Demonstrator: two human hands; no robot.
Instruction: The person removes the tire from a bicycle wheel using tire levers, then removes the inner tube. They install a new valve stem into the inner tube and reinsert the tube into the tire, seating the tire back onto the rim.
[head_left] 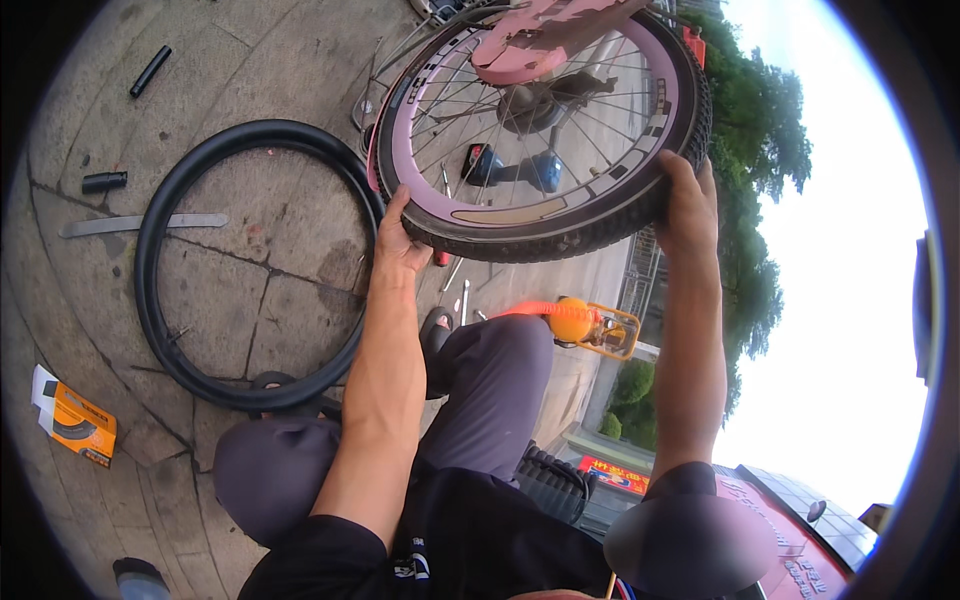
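Observation:
A bicycle wheel with a pink rim and a knobbly black tyre is between my hands, below a scuffed pink chain guard. My left hand is closed on the tyre at its lower left, thumb up along the sidewall. At the right side my right hand grips the tyre, its thumb on the near sidewall and the other fingers mostly hidden. On the paving to the left lies a round black inner tube. A flat grey metal bar crosses the tube's left edge.
Through the spokes shows a blue and black power drill. A wrench lies below the wheel. Farther right stands an orange air compressor with a coiled hose. A black socket, a black rod and an orange-white box lie left.

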